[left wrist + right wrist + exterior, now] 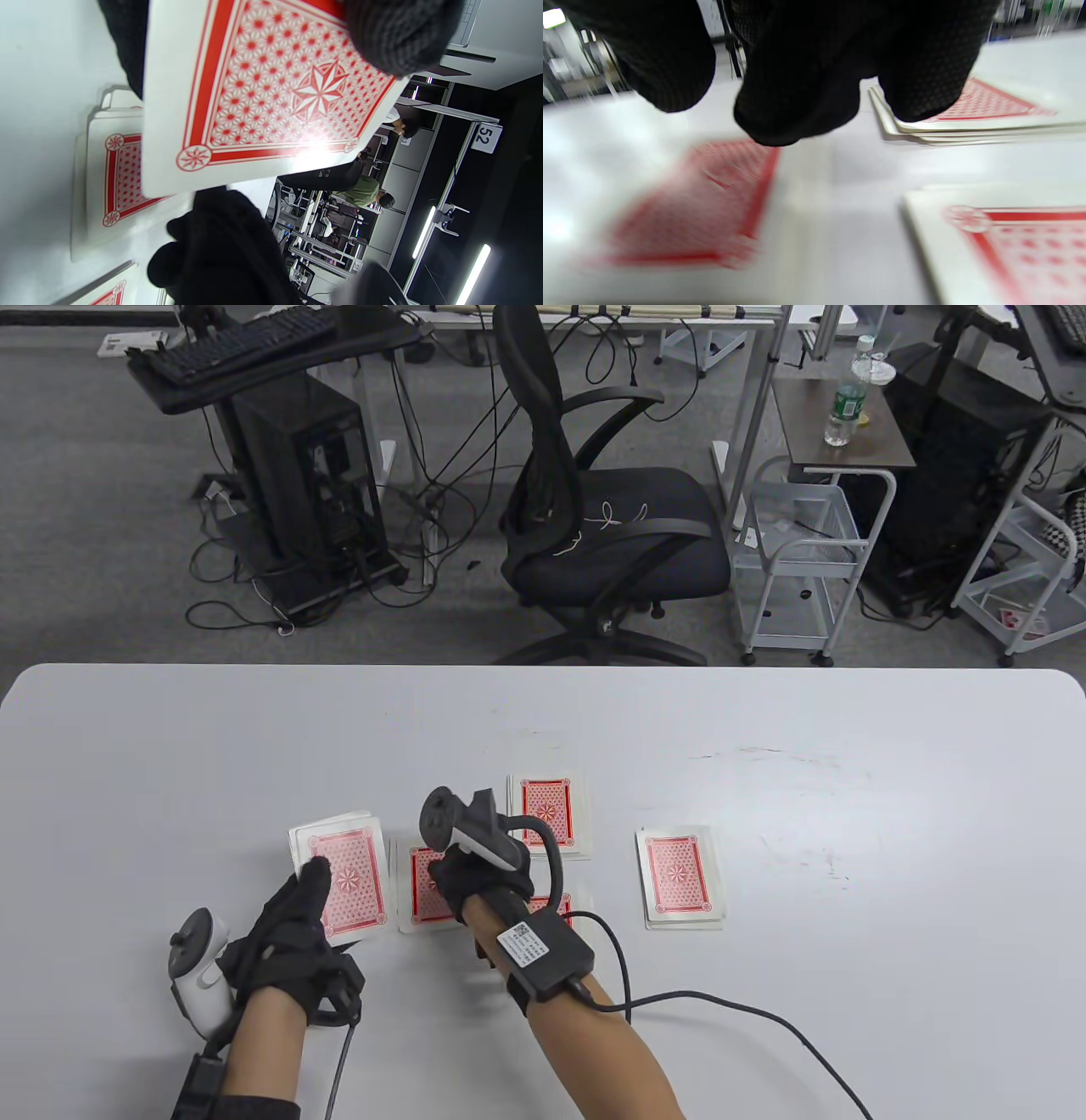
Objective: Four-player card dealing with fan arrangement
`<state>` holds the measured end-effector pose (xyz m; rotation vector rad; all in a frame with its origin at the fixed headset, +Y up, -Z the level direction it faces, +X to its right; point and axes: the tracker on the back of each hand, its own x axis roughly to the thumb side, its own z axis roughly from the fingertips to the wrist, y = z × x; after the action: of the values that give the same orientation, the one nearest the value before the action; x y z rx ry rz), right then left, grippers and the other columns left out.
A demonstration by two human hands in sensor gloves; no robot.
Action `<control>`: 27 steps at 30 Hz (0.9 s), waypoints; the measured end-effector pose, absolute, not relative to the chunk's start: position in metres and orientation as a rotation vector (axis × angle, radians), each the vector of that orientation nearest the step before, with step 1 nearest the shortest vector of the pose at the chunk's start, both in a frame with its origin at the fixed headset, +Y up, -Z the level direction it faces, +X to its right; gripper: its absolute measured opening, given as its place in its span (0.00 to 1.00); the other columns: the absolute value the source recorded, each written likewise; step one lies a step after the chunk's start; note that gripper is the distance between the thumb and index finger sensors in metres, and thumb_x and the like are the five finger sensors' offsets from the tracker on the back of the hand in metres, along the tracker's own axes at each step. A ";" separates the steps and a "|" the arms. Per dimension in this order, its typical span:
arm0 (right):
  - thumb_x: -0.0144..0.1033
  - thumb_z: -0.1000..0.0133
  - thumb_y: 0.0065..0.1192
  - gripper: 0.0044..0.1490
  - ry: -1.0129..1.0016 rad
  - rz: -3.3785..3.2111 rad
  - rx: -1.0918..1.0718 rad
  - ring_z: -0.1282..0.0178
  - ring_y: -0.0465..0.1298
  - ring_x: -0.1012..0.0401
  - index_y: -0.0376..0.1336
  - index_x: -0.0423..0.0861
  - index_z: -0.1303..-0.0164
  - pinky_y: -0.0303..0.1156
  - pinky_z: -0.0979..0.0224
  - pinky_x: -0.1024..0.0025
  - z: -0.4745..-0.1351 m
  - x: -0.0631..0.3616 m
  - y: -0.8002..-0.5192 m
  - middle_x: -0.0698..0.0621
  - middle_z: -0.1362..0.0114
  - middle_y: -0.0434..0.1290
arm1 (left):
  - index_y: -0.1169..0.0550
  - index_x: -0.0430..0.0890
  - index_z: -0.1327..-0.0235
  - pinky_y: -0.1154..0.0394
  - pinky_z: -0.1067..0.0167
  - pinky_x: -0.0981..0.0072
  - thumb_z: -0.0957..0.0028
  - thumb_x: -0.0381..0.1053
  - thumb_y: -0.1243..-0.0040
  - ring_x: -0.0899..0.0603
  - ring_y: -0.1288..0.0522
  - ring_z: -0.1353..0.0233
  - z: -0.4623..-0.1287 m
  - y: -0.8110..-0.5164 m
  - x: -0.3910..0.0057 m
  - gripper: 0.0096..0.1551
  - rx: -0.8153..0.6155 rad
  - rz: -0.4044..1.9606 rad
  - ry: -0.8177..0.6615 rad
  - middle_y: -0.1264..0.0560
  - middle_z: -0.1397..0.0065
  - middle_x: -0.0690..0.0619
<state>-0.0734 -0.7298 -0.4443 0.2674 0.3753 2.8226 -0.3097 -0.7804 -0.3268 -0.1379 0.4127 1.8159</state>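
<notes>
Near the table's front edge, the left hand grips the deck, face down with red star-patterned backs. Beside it the right hand hovers, fingers curled, over small piles; whether it holds a card I cannot tell.

Glossy paper cards, matt knitted-cloth glove fingers, smooth white table.

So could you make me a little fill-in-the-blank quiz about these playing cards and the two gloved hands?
1. The left hand holds the ____ of cards.
2. All the cards on the table lie face ____.
3. The card backs are white and ____.
4. The right hand is over the ____ between the deck and the far card pile.

Missing words: deck; down; red; pile
</notes>
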 end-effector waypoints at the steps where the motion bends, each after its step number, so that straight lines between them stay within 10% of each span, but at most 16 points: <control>1: 0.52 0.39 0.64 0.40 0.370 2.714 0.266 0.60 0.83 0.62 0.58 0.39 0.24 0.72 0.41 0.47 -0.442 -0.067 -0.722 0.49 0.40 0.75 | 0.22 0.57 0.39 0.17 0.45 0.52 0.46 0.64 0.39 0.44 0.14 0.40 -0.327 -0.780 -0.308 0.25 -0.143 1.815 0.401 0.17 0.37 0.58; 10: 0.58 0.42 0.66 0.45 0.484 2.083 0.349 0.51 0.83 0.57 0.61 0.39 0.26 0.71 0.39 0.44 -0.410 -0.043 -0.714 0.45 0.36 0.73 | 0.22 0.57 0.40 0.17 0.46 0.53 0.47 0.64 0.38 0.44 0.13 0.41 -0.326 -0.779 -0.287 0.25 -0.175 1.855 0.317 0.17 0.38 0.59; 27: 0.38 0.46 0.74 0.35 0.371 2.030 0.319 0.55 0.87 0.58 0.64 0.37 0.32 0.73 0.40 0.44 -0.411 -0.009 -0.723 0.51 0.45 0.79 | 0.22 0.57 0.39 0.17 0.45 0.52 0.47 0.63 0.39 0.44 0.13 0.41 -0.325 -0.782 -0.275 0.25 -0.230 1.872 0.282 0.17 0.38 0.59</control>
<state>-0.0087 -0.7227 -0.4107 0.3193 0.3713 2.0299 -0.2749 -0.7819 -0.3251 -0.2295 0.2815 1.8723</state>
